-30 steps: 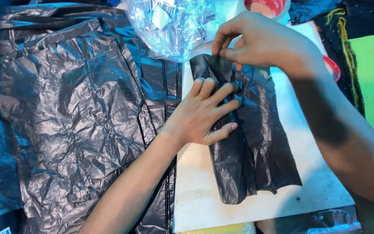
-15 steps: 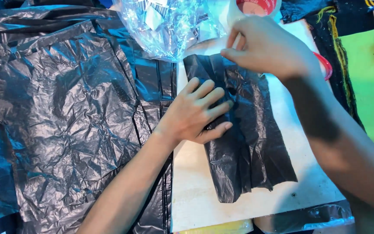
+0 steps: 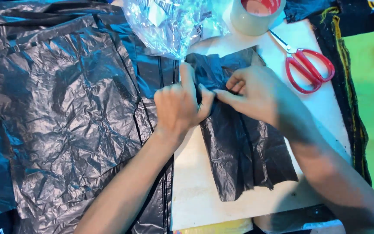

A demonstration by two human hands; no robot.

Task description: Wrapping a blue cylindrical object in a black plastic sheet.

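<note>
Bare white board [image 3: 195,190] free below fingers; tape roll [image 3: 256,17], clear plastic [image 3: 174,26] block beyond fingertips, scissors [image 3: 310,69] right.

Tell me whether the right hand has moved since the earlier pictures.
Yes. The right hand came down from the top edge of the folded black bag to meet the left hand.

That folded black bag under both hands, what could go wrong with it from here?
The thin folded black bag is pinched by the left hand and right hand; it could tear or slip and unfold. The clear plastic wrap touches its top edge and might get caught in the fold. The red scissors lie close to the right arm, which could knock them.
</note>
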